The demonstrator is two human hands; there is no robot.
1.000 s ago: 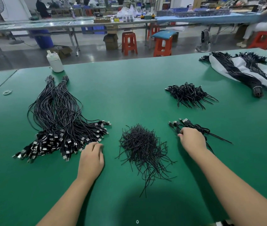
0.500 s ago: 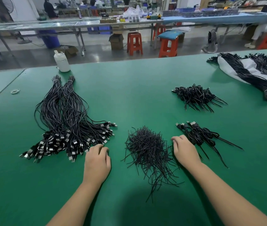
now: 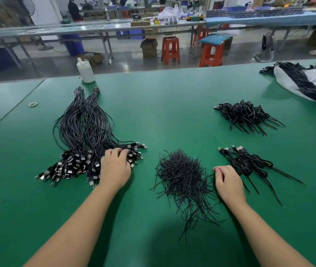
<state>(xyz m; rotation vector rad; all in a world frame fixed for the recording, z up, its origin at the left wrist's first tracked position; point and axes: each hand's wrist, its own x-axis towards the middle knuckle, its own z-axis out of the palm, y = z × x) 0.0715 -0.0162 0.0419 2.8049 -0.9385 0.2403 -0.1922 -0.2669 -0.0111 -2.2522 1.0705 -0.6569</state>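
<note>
Head view: left hand (image 3: 115,170) lies on the plug ends of the cables (image 3: 84,128), which are spread at the left of the table (image 3: 172,93). Its fingers bend over the plugs, and it cannot be told whether one is pinched. Right hand (image 3: 229,183) rests, fingers curled, at the right edge of the ties (image 3: 182,176). Whether it holds a tie cannot be told. Coiled cables (image 3: 249,162) lie just beside it.
</note>
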